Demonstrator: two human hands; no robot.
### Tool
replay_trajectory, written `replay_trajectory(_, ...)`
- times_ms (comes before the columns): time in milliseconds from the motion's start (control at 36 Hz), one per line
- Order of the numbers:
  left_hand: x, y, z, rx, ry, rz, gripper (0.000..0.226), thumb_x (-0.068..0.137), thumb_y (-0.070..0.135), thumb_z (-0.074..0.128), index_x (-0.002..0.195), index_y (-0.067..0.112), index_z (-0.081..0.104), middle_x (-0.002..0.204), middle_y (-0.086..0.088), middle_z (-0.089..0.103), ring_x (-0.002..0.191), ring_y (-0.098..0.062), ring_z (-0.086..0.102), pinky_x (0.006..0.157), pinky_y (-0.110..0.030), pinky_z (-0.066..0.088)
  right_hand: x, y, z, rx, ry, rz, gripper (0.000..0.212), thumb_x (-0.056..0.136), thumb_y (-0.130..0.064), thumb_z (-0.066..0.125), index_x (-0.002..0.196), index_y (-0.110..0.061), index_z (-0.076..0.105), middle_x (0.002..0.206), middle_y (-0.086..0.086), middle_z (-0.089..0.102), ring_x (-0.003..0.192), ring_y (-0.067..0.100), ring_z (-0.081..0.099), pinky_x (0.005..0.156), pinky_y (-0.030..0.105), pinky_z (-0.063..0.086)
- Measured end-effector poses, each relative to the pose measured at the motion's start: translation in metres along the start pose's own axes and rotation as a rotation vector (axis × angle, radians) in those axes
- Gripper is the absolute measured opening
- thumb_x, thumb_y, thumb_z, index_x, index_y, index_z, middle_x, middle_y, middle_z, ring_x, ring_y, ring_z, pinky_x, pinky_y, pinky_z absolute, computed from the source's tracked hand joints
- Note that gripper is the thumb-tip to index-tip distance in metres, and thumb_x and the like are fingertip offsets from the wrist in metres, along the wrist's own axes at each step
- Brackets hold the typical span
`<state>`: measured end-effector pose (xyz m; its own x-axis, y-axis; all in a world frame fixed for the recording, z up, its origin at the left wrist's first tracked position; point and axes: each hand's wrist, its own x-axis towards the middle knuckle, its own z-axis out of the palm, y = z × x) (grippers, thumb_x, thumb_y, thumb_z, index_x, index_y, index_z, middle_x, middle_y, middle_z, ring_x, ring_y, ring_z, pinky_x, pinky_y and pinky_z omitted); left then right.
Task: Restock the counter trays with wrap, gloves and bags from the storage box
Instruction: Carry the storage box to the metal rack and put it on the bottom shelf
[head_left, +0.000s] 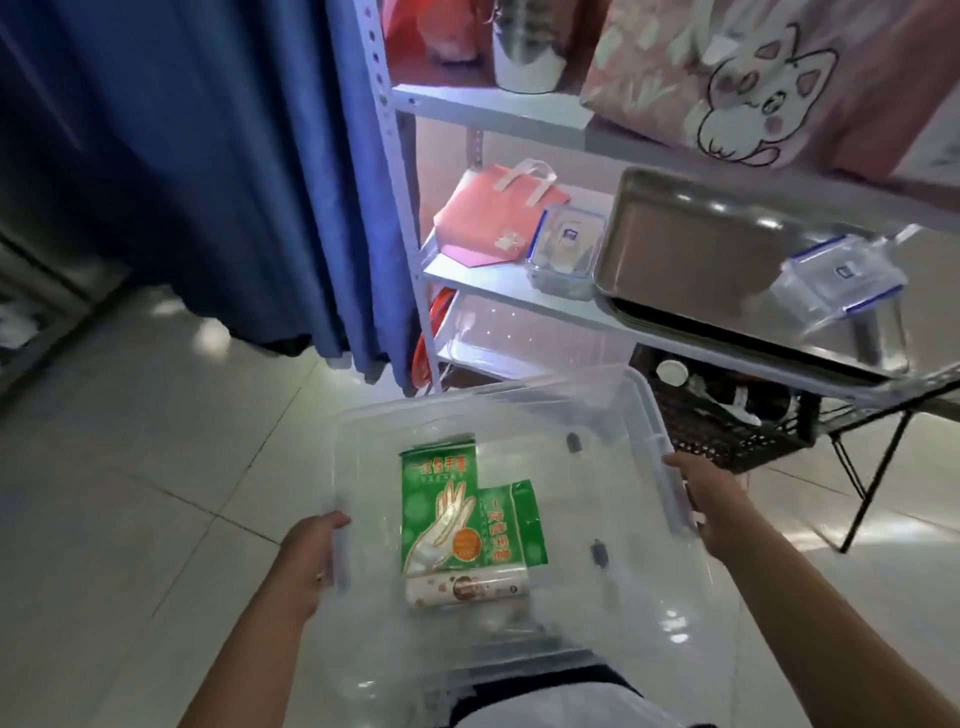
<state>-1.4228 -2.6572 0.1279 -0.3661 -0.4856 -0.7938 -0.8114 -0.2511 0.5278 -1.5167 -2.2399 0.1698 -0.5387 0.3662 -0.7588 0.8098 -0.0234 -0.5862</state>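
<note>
Your storage box (519, 410) is clear, colourless plastic. The larger glove packet (439, 499) is green, printed with a white hand outline and an orange disc. The smaller glove packet (517, 525) is green with pale lettering. The roll (467, 588) is white with reddish-brown print. Also noted: blue curtain (208, 156), pale glossy floor (130, 467), silver tray (691, 249), and pink bag (753, 78) bearing a white cat drawing.

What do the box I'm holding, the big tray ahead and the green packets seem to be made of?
Box: clear, glossy plastic; the floor shows through its walls. Tray: bare metal, probably stainless steel, with a dull grey sheen and bright light reflections. Packets: likely thin printed plastic film, judging by the glare on them.
</note>
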Motion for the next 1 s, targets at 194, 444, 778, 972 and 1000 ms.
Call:
replay_trajectory(194, 0.054, 0.044, 0.026, 0.178, -0.080, 0.035, 0.041, 0.093, 0.017, 0.058, 0.132, 0.006, 0.055, 0.136, -0.018, 0.054, 0.118, -0.039, 0.055, 0.086, -0.039, 0.044, 0.046, 0.033, 0.017, 0.141, 0.130, 0.094, 0.028, 0.080, -0.031, 0.064, 0.098, -0.010, 0.068, 0.093, 0.010, 0.065, 0.081, 0.029, 0.060, 0.071, 0.038, 0.050)
replay_trajectory(444, 0.118, 0.087, 0.054, 0.383, -0.189, -0.062, 0.021, 0.093, 0.020, 0.057, 0.113, 0.014, 0.054, 0.100, -0.006, 0.054, 0.091, -0.028, 0.052, 0.083, -0.036, 0.042, 0.068, 0.049, 0.059, 0.152, 0.272, 0.229, 0.032, 0.081, -0.035, 0.067, 0.098, -0.008, 0.060, 0.083, 0.006, 0.060, 0.071, 0.026, 0.056, 0.061, 0.032, 0.042)
replay_trajectory(778, 0.298, 0.094, 0.100, 0.671, -0.408, -0.067, 0.016, 0.093, 0.011, 0.050, 0.103, 0.014, 0.061, 0.079, -0.009, 0.062, 0.065, -0.023, 0.058, 0.058, -0.026, 0.046, 0.105, 0.111, 0.145, 0.111, 0.508, 0.285, 0.021, 0.086, -0.025, 0.067, 0.102, -0.013, 0.070, 0.101, 0.008, 0.061, 0.080, 0.024, 0.058, 0.077, 0.036, 0.044)
replay_trajectory(972, 0.417, 0.076, 0.149, 0.779, -0.393, -0.014, 0.026, 0.085, 0.016, 0.054, 0.108, 0.009, 0.062, 0.093, -0.012, 0.053, 0.077, -0.024, 0.048, 0.072, -0.035, 0.042, 0.180, 0.169, 0.206, 0.165, 0.595, 0.330, 0.015, 0.079, -0.028, 0.069, 0.086, -0.015, 0.068, 0.083, 0.004, 0.061, 0.070, 0.023, 0.056, 0.062, 0.032, 0.043)
replay_trajectory(1000, 0.430, 0.074, 0.156, 0.796, -0.391, -0.004, 0.028, 0.082, 0.021, 0.055, 0.106, 0.008, 0.063, 0.091, -0.011, 0.054, 0.078, -0.024, 0.049, 0.073, -0.037, 0.044, 0.194, 0.177, 0.214, 0.165, 0.604, 0.335, 0.020, 0.079, -0.029, 0.069, 0.090, -0.014, 0.068, 0.084, 0.005, 0.060, 0.072, 0.025, 0.055, 0.065, 0.033, 0.043)
